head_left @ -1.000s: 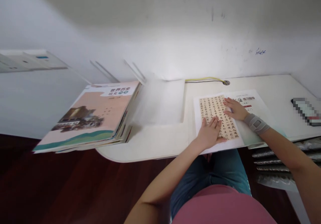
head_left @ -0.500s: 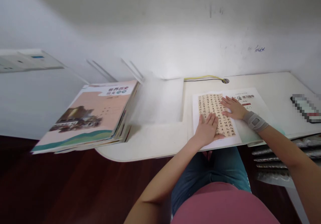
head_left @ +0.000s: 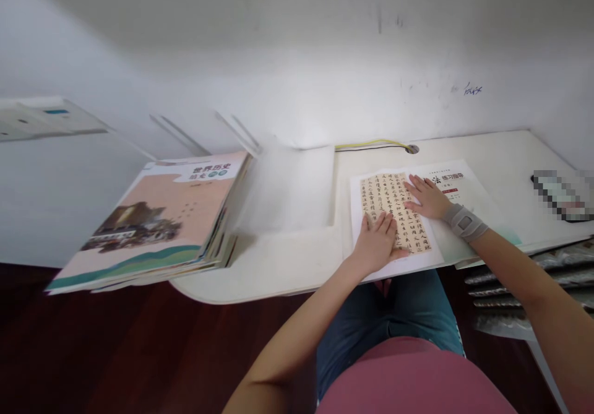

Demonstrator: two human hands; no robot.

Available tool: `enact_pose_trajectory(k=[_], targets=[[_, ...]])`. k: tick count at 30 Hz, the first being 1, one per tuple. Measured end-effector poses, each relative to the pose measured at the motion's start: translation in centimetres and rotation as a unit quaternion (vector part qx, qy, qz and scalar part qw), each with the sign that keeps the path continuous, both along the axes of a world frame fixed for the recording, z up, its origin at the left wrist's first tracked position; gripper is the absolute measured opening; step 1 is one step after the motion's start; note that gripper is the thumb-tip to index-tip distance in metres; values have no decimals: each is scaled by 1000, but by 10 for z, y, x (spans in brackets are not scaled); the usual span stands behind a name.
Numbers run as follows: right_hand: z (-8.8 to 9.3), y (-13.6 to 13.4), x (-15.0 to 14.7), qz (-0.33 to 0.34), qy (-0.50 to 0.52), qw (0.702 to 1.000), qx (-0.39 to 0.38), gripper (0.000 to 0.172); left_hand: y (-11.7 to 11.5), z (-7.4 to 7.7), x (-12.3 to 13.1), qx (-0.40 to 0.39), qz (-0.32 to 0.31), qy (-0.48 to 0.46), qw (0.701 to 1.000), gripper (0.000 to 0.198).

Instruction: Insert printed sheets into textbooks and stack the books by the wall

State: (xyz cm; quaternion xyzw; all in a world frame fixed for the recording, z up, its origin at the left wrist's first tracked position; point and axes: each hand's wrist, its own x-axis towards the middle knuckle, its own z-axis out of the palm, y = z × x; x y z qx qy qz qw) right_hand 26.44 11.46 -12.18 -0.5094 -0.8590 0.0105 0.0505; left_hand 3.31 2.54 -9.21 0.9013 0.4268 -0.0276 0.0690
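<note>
A calligraphy practice book (head_left: 465,208) lies on the white desk, its cover showing a tan panel of black Chinese characters (head_left: 378,192) on the left and a printed title on the right. My left hand (head_left: 377,244) rests flat on the lower part of the panel, fingers spread. Across the panel's right edge lies my right hand (head_left: 429,198), palm down with its fingers apart and a grey band (head_left: 466,222) on the wrist. Both hands press on the paper without gripping it; the surface under the palms is hidden.
A stack of textbooks (head_left: 153,216) overhangs the desk's left end, beside a white slotted holder (head_left: 288,185). Yellow and black cables (head_left: 371,144) run to a hole at the back. A phone (head_left: 563,197), blurred out, lies right. Plastic-wrapped items (head_left: 520,284) sit below the desk.
The whole view has shifted slightly, so the desk and its contents appear a little further left. Both hands stay flat on the book in nearly the same places.
</note>
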Motion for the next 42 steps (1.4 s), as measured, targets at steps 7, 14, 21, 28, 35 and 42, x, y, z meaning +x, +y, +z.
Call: enact_pose_trajectory(k=[7, 14, 21, 28, 35, 42], targets=[[3, 1, 2, 20, -5, 1000, -22, 74, 0, -6, 1, -4, -6, -4, 1000, 77], [1, 2, -5, -2, -15, 1000, -16, 74, 7, -11, -7, 3, 1, 0, 1000, 74], [14, -19, 0, -52, 66, 996, -5, 71, -3, -1, -34, 105, 95, -25, 990, 62], [1, -93, -21, -12, 29, 999, 8, 86, -14, -18, -70, 76, 231, -113, 964, 55], [5, -130, -33, -14, 59, 997, 38, 94, -5, 0, -78, 25, 304, -308, 901, 53], [-14, -168, -30, -13, 76, 990, 115, 77, 10, 47, -68, 46, 304, -202, 930, 46]])
